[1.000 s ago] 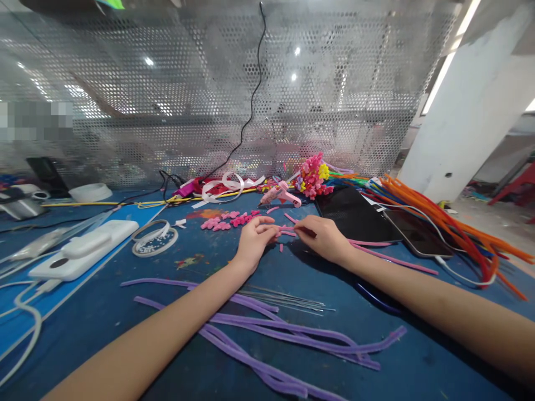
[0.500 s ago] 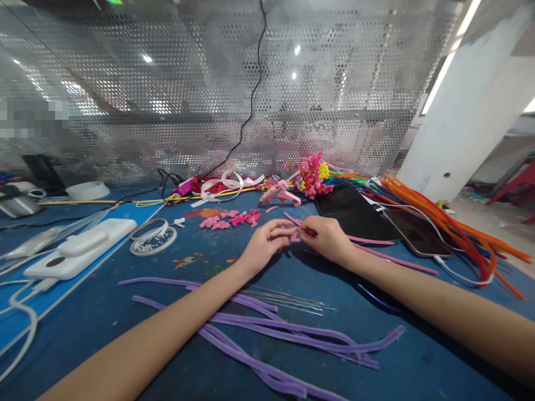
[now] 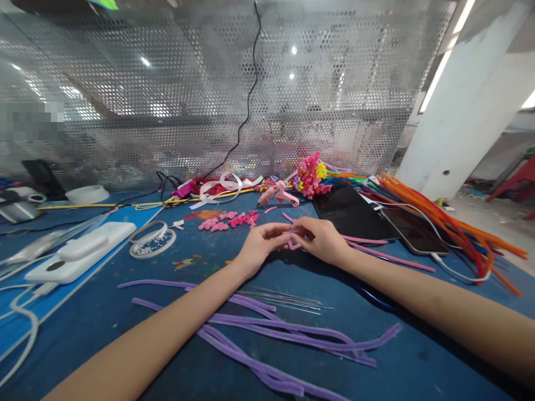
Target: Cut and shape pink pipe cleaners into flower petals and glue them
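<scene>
My left hand [image 3: 265, 245] and my right hand [image 3: 320, 238] meet over the middle of the blue table. Between their fingertips is a short pink pipe cleaner [image 3: 293, 245], bent to a point; both hands pinch it, and part of it is hidden by the fingers. Just beyond the hands lies a loose pink piece [image 3: 287, 217]. Longer pink pipe cleaners [image 3: 407, 262] stretch out to the right of my right hand. Small pink fuzzy flowers [image 3: 229, 220] lie in a cluster to the left. A pink glue gun [image 3: 279, 195] rests behind the hands.
Purple pipe cleaners [image 3: 288, 334] and thin metal wires [image 3: 288, 301] lie in front, by my forearms. At the back stands a pink and yellow flower bunch [image 3: 311, 175]. A phone [image 3: 413, 231] and orange pipe cleaners [image 3: 451, 223] are on the right. A white power bank [image 3: 81, 253] sits left.
My hands have drawn closer together, and the fingers have shifted around the pink pipe cleaner. Its bent part now shows lower, below the fingertips. The view has shifted slightly.
</scene>
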The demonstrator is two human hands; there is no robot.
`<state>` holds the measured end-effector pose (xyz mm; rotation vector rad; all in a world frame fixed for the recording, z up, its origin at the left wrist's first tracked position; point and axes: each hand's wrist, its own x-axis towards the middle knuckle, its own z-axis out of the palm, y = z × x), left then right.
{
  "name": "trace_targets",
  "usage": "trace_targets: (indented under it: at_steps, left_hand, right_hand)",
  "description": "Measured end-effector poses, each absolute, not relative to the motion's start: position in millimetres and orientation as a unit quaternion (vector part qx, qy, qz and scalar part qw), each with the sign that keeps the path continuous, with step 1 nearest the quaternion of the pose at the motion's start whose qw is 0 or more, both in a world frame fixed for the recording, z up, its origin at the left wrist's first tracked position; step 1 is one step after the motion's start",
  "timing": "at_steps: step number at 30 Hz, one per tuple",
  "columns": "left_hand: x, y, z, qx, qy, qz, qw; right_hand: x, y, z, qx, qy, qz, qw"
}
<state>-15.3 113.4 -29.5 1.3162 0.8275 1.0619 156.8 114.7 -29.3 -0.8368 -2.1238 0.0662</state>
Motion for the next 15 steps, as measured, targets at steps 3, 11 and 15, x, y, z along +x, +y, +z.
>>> trace_targets:
  at_steps: [3,11,15]
  left_hand:
    - [-14.7,112.7,-27.8,0.53,0.346,0.491,0.598]
    - [-13.1,112.1,-26.2,0.479,0.349,0.539,0.598]
    - [-14.0,112.8,-27.1,0.483,0.354,0.534,0.596]
  right_hand:
    - [156.2,111.8,-26.5,-0.342,-0.848,0.054,0.402]
    - [154.1,113.3,-28.1,-0.332,-0.838,0.086,0.424]
    - [154.5,111.9,-27.4,-0.335,-0.831,0.107,0.43]
